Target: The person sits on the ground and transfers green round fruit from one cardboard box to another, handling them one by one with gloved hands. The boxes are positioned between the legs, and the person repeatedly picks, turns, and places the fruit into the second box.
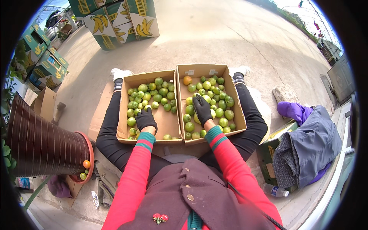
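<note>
A left hand (146, 119) in black is inside the left cardboard box (165, 125), a right hand (202, 109) inside the right cardboard box (201, 69); dark gloving obscures whether the fingers (197, 101) grasp or hang loose. Two boxes hold green tomatoes (155, 104), overlapping beyond count, and one orange tomato (187, 80), far left in the right one.

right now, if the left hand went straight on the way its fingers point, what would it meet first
Likely the green tomatoes just ahead of the left hand in the left box; depth is unclear, so it might pass above them.
</note>
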`<act>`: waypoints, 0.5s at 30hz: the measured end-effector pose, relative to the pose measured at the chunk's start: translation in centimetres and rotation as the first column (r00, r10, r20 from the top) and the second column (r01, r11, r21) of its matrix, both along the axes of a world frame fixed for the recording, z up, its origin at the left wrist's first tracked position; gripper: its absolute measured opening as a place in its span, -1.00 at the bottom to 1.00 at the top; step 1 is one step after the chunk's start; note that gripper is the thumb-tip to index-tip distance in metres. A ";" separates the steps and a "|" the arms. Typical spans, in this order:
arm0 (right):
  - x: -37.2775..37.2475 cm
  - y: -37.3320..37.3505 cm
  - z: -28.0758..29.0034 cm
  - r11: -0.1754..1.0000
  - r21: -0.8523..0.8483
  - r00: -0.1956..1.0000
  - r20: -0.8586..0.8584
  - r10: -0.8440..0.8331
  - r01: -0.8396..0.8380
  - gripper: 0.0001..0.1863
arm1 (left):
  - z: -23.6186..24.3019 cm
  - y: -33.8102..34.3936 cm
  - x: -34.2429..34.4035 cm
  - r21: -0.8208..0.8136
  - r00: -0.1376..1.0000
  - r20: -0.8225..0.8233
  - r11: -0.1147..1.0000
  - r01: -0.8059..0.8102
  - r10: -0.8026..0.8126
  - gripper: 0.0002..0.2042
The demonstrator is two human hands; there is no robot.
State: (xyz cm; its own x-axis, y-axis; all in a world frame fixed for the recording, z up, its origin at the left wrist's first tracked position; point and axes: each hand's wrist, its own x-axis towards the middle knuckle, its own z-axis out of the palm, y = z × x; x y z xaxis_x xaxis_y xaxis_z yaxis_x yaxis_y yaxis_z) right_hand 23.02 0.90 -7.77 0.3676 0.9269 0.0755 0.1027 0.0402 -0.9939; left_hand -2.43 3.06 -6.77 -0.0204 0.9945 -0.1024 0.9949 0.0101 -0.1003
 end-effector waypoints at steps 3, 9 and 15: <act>-1.4 0.0 1.3 0.998 -0.052 0.992 0.115 0.051 -0.045 -0.54 | -2.3 1.2 -1.6 -0.035 0.997 -0.057 0.998 -0.047 0.045 -0.41; -2.4 -2.2 6.4 0.902 0.301 0.689 0.724 -0.004 -0.311 -0.45 | 2.3 -0.4 0.7 -0.015 0.675 0.721 0.971 0.238 -0.154 -0.40; -4.1 -3.3 8.2 0.799 0.157 0.409 0.905 0.120 -0.581 -0.42 | 2.9 -1.7 0.9 0.003 -0.060 0.998 0.893 0.449 0.027 -0.59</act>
